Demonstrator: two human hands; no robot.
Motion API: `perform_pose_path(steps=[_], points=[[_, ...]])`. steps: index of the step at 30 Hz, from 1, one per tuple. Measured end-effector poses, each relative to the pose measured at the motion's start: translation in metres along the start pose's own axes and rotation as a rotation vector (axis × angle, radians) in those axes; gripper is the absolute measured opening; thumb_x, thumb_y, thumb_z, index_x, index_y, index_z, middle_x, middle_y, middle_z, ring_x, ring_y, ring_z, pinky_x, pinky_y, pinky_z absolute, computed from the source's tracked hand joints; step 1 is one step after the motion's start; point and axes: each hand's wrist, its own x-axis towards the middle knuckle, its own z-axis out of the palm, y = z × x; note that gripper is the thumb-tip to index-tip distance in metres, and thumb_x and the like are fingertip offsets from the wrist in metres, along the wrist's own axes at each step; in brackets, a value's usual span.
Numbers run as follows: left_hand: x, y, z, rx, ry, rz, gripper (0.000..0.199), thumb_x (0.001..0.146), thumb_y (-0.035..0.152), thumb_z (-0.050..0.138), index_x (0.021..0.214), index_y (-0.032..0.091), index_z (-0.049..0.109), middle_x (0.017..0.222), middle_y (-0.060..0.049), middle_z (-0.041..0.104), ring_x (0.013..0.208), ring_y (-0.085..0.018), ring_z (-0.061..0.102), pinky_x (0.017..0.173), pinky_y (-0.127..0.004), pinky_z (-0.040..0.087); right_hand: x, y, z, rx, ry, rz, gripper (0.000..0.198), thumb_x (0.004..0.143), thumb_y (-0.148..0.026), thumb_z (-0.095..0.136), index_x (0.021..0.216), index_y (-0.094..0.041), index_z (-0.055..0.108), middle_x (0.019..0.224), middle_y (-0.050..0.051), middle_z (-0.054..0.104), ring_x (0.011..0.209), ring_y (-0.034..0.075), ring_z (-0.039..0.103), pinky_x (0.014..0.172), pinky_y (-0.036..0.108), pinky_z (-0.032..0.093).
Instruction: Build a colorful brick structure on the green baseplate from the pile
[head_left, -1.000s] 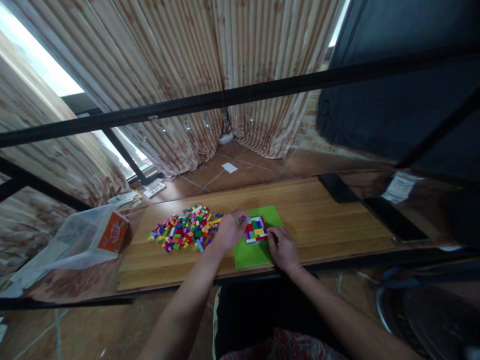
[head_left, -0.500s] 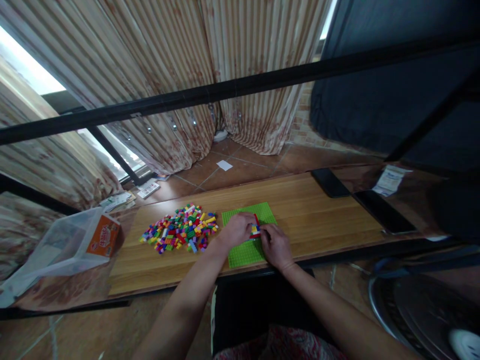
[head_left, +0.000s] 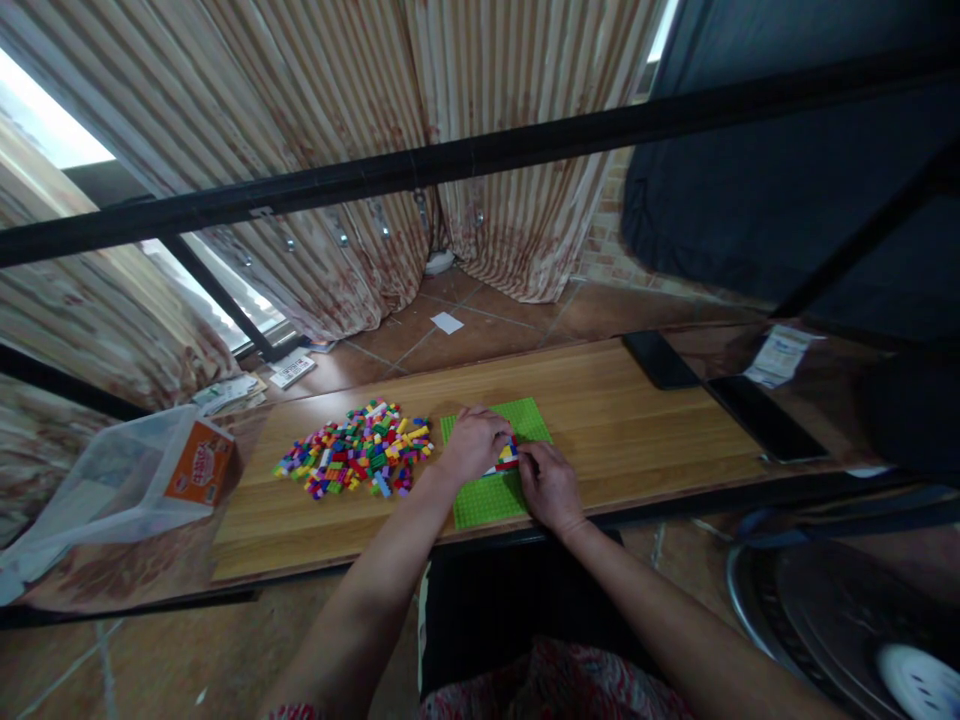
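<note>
A green studded baseplate (head_left: 491, 505) lies on the wooden board in front of me. On it is a small build of toy bricks (head_left: 508, 456) in red, yellow, blue and white, partly covered by my fingers. My left hand (head_left: 476, 442) reaches over the plate with its fingers curled closed on the build's left and far side. From the right, my right hand (head_left: 553, 487) pinches at the build's right edge, thumb and fingers together. Left of the plate spreads a heap of loose, many-coloured toy bricks (head_left: 360, 450).
A clear plastic box (head_left: 142, 480) with an orange label stands left of the wooden board (head_left: 637, 430). Two dark phone-like slabs, one a black phone (head_left: 660, 360), the other a larger dark device (head_left: 765, 418), lie right. A black rail (head_left: 450, 160) crosses beyond, before striped curtains.
The view has shifted slightly. My left hand's fingers have moved a little over the brick build, with its knuckles raised. My right hand stays at the build's right edge.
</note>
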Motion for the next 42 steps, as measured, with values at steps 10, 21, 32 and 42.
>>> perform_pose_path(steps=[10,21,32,42], points=[[-0.015,-0.015,0.024,-0.329,0.191,-0.021,0.012,0.082,0.017,0.059,0.081,0.021,0.071,0.093,-0.002,0.073,0.093,-0.014,0.065,0.096,-0.029,0.045,0.001,-0.003,-0.002,-0.014,-0.007,0.012,0.019,0.09,-0.022,0.043,0.091,-0.022,0.063,0.088,0.007,0.067,0.083,0.021,0.06,0.078,0.033,0.047],[-0.011,-0.014,0.023,-0.422,0.241,-0.392,0.028,0.089,0.02,0.048,0.11,0.014,0.066,0.1,-0.007,0.071,0.088,-0.016,0.066,0.083,-0.028,0.051,0.001,-0.001,-0.002,-0.017,-0.009,0.025,0.02,0.09,-0.024,0.043,0.09,-0.022,0.063,0.087,0.007,0.067,0.083,0.021,0.06,0.079,0.033,0.047],[0.001,-0.008,0.03,-0.423,0.177,-0.595,0.046,0.074,0.026,0.071,0.117,0.01,0.063,0.111,-0.014,0.069,0.095,-0.02,0.066,0.086,-0.031,0.05,0.0,0.0,-0.001,-0.016,-0.013,0.022,0.021,0.091,-0.025,0.042,0.094,-0.021,0.063,0.091,0.009,0.067,0.085,0.022,0.061,0.08,0.034,0.047],[0.011,-0.013,0.032,-0.38,0.126,-0.711,0.053,0.066,0.022,0.074,0.116,0.01,0.063,0.106,-0.012,0.07,0.093,-0.019,0.066,0.08,-0.027,0.049,-0.002,0.003,0.001,-0.017,-0.015,0.033,0.023,0.092,-0.028,0.042,0.093,-0.02,0.063,0.091,0.008,0.067,0.085,0.021,0.061,0.08,0.033,0.047]])
